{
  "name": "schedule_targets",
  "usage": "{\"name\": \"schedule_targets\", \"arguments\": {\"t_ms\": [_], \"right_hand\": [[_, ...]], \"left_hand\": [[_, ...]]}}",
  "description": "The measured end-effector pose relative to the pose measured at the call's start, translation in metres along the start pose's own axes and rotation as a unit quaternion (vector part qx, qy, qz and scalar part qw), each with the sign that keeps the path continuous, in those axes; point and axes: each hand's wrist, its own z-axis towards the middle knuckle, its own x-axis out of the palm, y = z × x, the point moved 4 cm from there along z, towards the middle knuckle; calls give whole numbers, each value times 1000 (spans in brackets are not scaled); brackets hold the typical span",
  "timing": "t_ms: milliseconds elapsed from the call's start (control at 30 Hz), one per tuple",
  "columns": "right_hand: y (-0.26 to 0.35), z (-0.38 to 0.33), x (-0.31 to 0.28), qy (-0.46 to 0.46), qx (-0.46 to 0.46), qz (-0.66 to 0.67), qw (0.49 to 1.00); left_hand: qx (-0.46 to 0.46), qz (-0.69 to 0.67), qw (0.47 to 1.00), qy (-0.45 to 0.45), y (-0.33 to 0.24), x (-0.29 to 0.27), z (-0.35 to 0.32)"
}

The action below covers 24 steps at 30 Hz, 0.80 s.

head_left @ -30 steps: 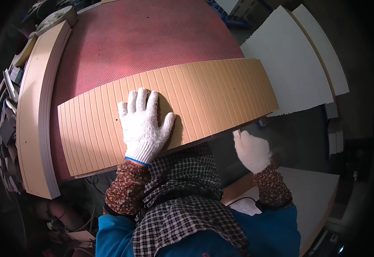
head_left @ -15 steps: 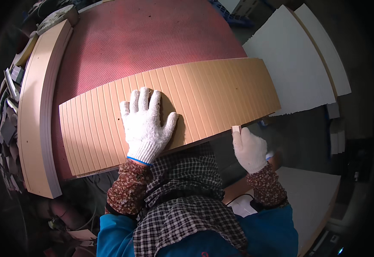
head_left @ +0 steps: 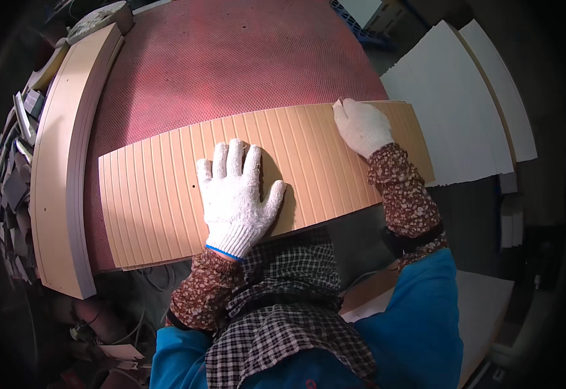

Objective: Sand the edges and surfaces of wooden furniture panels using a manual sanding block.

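Observation:
A tan grooved board (head_left: pixel 159 188) lies across the near part of a red mesh-covered table (head_left: pixel 231 58), with another board edge just visible beneath it. My left hand (head_left: pixel 239 201), in a white knitted glove, rests flat on the board left of its middle, fingers spread. At the board's far edge, right of the middle, my gloved right hand (head_left: pixel 364 126) is closed around a small sanding block (head_left: pixel 338 104). Only a corner of that block shows past the fingers; the rest is hidden.
Stacked tan boards (head_left: pixel 69 162) stand along the table's left side, beside a heap of grey offcuts (head_left: pixel 15 188). Large white panels (head_left: pixel 451 104) lie at the right. A blue pallet (head_left: pixel 361 26) sits beyond the table's far right corner.
My right hand has moved from the board's near edge up to its far edge with the sanding block. My left hand stays flat on the board; the whole view has shifted slightly.

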Motion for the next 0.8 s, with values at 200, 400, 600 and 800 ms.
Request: {"name": "schedule_targets", "arguments": {"t_ms": [200,400,600,800], "right_hand": [[13,41,-10,26,13,19,999],[-9,-63,6,-31,-13,-2,999],[-36,-209,20,-35,-35,21,999],[-45,-261,16,21,117,376,919]], "left_hand": [[-6,-4,1000,8,0,-2,1],[1,5,1000,-12,0,0,0],[6,10,1000,-16,1,2,-1],[10,24,1000,-16,1,5,-1]]}}
